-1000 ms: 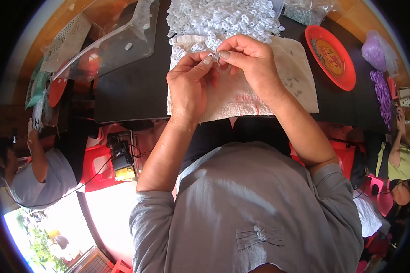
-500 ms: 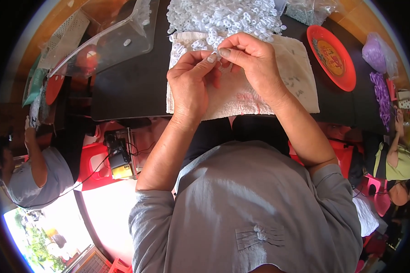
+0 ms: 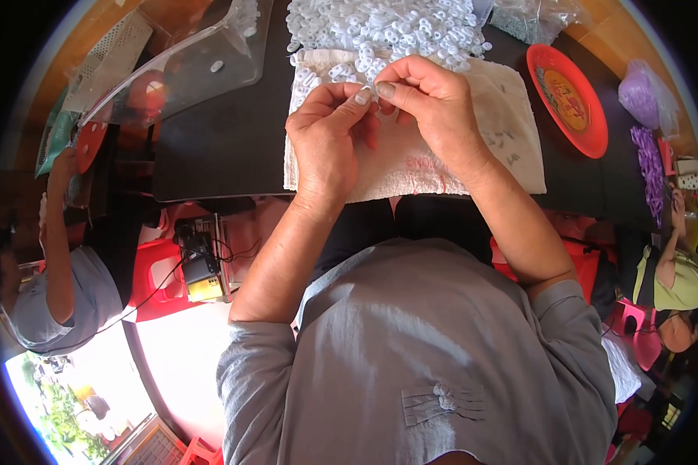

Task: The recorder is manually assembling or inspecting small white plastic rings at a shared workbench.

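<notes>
Both my hands meet fingertip to fingertip above a beige cloth (image 3: 473,147) on a dark table. My left hand (image 3: 322,147) is closed in a pinch, thumb against the curled forefinger. My right hand (image 3: 446,112) pinches from the other side, its thumb and forefinger touching the left fingertips. A small white plastic piece (image 3: 373,90) shows between them, mostly covered by the fingers. Similar white pieces with round holes lie loose on the cloth just beyond my fingers. Behind them spreads a large heap of white pieces (image 3: 380,27).
A clear plastic bin (image 3: 186,93) stands at the left. To the right sit a red oval plate (image 3: 597,136), a bag of small grey parts (image 3: 531,19), a purple bundle (image 3: 637,97) and purple strips (image 3: 647,167). People work at both sides; a red stool (image 3: 151,271) stands lower left.
My hands keep the same pinch over the cloth with barely any shift. At the left, the other person's arm has reached up toward the red disc.
</notes>
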`<state>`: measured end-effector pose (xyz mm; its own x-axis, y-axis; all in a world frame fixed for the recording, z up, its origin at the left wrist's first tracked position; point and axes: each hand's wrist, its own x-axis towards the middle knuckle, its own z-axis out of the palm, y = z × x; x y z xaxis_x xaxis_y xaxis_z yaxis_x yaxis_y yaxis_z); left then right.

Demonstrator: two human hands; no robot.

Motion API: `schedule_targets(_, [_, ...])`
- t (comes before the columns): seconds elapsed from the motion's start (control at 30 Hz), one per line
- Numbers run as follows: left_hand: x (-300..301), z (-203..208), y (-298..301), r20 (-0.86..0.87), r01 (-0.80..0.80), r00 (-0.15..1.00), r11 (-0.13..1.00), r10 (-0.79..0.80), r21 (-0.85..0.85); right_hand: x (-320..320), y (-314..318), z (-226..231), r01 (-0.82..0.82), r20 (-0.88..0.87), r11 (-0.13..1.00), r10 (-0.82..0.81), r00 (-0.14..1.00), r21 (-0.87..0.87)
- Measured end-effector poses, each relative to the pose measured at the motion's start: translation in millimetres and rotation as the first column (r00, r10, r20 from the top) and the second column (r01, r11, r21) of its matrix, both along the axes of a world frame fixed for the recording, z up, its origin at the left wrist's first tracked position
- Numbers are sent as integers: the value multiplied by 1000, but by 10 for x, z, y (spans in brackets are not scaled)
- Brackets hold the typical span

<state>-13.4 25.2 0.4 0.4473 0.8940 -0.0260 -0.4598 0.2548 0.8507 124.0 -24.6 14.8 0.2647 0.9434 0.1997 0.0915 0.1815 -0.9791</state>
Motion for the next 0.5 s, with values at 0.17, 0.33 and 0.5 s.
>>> schedule_targets(0.17, [6,-20,-1,-36,-9,999,1000,9,7,-2,7,-34,20,121,1000,-20,992,0])
schedule_targets(0.33, [34,7,-27,-49,-70,996,997,71,19,-27,38,-61,15,150,999,-20,989,32])
schedule_targets(0.5, [43,10,-13,-120,-83,989,996,88,43,-21,61,-127,12,92,1000,-14,996,21])
